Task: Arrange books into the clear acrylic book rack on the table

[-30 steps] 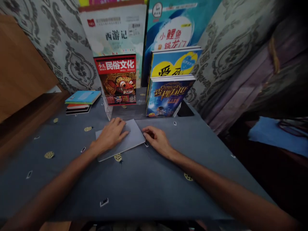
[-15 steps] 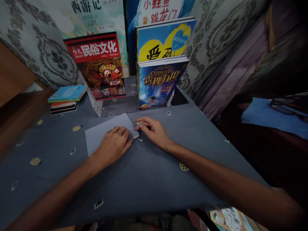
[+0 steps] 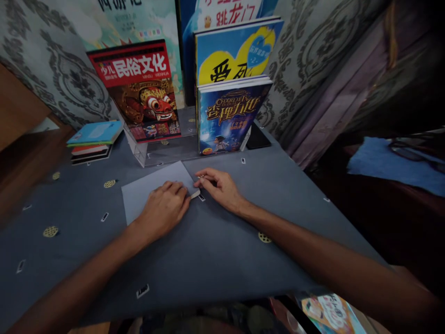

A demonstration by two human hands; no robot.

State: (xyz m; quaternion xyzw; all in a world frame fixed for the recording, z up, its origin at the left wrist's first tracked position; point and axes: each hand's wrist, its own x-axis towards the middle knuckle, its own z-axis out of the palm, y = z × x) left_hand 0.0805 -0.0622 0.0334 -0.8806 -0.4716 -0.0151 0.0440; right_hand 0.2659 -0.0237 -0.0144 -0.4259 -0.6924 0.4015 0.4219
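Observation:
A book with a plain pale grey-white face (image 3: 142, 195) lies on the table, its page edges showing at the near right corner. My left hand (image 3: 165, 202) rests flat across its right part, fingers stretched out and covering some of the face. At the book's right edge is my right hand (image 3: 222, 188), with thumb and bent index finger a little apart by the corner. Nothing shows between those fingertips. Whether they touch the book I cannot tell.
Behind the hands, a clear acrylic stand (image 3: 141, 155) holds upright books, among them a red-topped one (image 3: 139, 93) and a blue one (image 3: 229, 116). A small book stack (image 3: 93, 134) lies at left, and a dark flat object (image 3: 257, 138) at right. The patterned tablecloth (image 3: 215, 260) spans the table.
The view has shifted slightly, so the stand and its books appear a little higher. The gap between my right thumb and index finger looks narrower; my left hand stays on the book.

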